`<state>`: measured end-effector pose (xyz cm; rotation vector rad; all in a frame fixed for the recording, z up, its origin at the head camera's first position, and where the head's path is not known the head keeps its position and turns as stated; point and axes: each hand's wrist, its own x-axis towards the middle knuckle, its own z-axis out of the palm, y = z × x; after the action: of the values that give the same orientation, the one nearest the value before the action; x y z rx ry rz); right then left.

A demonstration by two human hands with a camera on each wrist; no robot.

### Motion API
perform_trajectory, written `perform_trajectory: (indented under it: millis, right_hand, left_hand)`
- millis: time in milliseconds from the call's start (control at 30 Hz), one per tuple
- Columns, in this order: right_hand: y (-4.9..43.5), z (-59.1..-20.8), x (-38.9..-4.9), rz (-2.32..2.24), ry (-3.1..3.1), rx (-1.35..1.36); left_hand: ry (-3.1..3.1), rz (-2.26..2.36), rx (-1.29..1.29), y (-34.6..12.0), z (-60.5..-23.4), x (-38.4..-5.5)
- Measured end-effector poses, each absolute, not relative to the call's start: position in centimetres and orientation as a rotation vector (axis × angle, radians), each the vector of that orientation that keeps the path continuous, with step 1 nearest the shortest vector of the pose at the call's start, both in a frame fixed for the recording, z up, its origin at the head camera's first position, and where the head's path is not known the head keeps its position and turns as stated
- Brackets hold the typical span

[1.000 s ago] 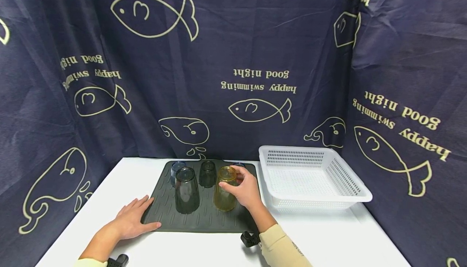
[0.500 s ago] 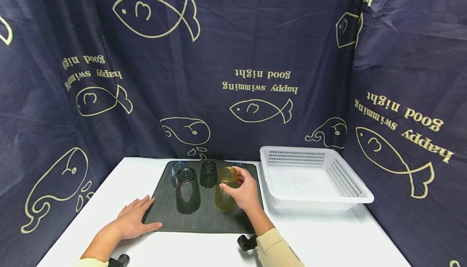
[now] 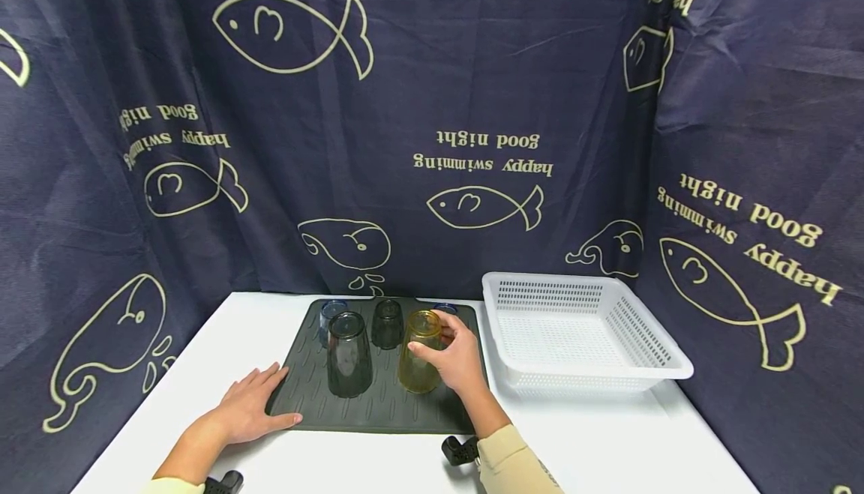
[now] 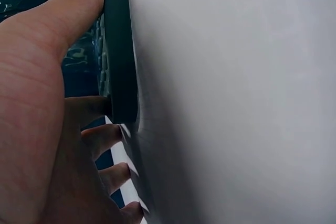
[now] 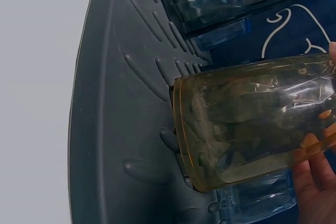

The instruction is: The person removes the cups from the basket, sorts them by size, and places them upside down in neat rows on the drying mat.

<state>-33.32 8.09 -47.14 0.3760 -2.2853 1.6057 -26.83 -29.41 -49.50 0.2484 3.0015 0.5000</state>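
Note:
My right hand (image 3: 459, 351) grips an amber drinking glass (image 3: 408, 366) near its upper end, thumb on the near side and fingers round the far side. The glass stands mouth down on a dark grey ribbed drying mat (image 3: 378, 417); in the right wrist view its wide rim meets the ribs. My left hand (image 3: 250, 408) lies with spread fingers at the mat's front left corner. Its thumb touches the mat's edge in the left wrist view. Left of the amber glass stands a tall grey glass (image 3: 349, 366), also upside down.
Farther back on the mat are a small dark glass (image 3: 387, 327) and a light blue glass (image 3: 333, 309). Another blue glass (image 3: 446, 308) is mostly hidden behind my right hand. A white perforated basket (image 3: 594, 375) stands right of the mat, before a navy curtain (image 3: 486, 97).
The view has shifted very slightly. Both hands keep their places, the right one holding the amber glass on the mat throughout.

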Motion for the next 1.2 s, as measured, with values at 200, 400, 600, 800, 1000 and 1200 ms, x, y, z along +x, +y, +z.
perform_trajectory:
  millis: [200,400,600,800,1000,1200]
  right_hand:
    - [8.3,-47.3,-33.2,1.609,-2.289,0.38]
    - [8.3,-47.1,-32.9,1.632,-2.269,0.385]
    - [8.0,-46.9,-32.7,1.635,-2.281,0.398]
    - [8.0,-46.7,-32.2,1.619,-2.292,0.398]
    - [8.4,-46.7,-32.2,1.664,-2.292,0.391]
    - [8.7,-46.8,-32.0,1.697,-2.286,0.447]
  left_hand:
    - [2.984,0.518,0.239,-29.3,-49.8,-26.9]
    - [2.993,0.534,0.251,-29.3,-49.9,-26.8]
    - [3.0,0.547,0.245,-29.6,-49.7,-26.7]
    - [3.016,0.55,0.251,-29.5,-49.5,-26.7]
    - [3.032,0.553,0.268,-29.4,-49.4,-26.8]
    - [3.048,0.56,0.29,-29.4,-49.4,-26.6]
